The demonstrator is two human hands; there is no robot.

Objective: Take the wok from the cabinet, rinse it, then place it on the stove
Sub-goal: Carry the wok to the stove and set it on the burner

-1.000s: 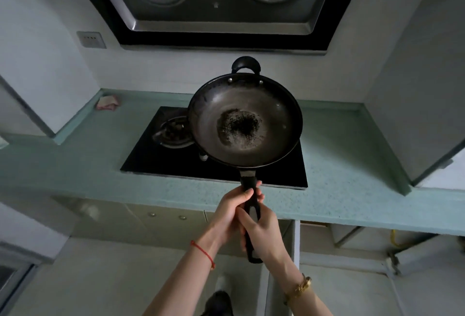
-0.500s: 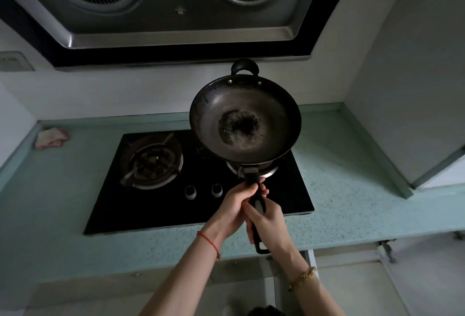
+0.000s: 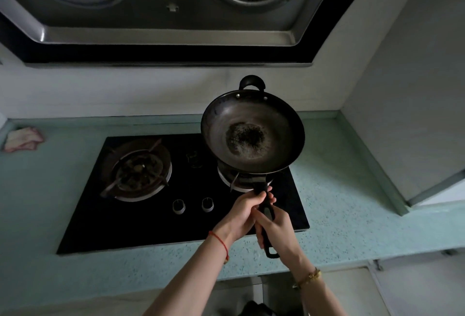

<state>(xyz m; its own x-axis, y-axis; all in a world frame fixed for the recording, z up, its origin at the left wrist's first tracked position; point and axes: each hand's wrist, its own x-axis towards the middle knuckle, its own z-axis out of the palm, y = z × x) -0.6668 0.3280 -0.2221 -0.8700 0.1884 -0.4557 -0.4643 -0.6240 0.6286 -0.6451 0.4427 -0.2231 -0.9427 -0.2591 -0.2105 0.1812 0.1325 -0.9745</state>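
Both hands wrapped tight on the wok (image 3: 253, 137) handle: left hand (image 3: 241, 215) nearer the bowl, right hand (image 3: 278, 227) behind it. I hold the wok tilted over the stove's (image 3: 176, 190) right burner (image 3: 241, 181). Dark patch in its middle. Left burner (image 3: 137, 171) bare.

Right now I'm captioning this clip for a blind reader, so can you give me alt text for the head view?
Two bare hands, the left hand ahead of the right hand, grip the long handle of a dark wok held over the right burner of a black gas stove. The stove is set in a pale green counter under a range hood, with a pink cloth at far left.
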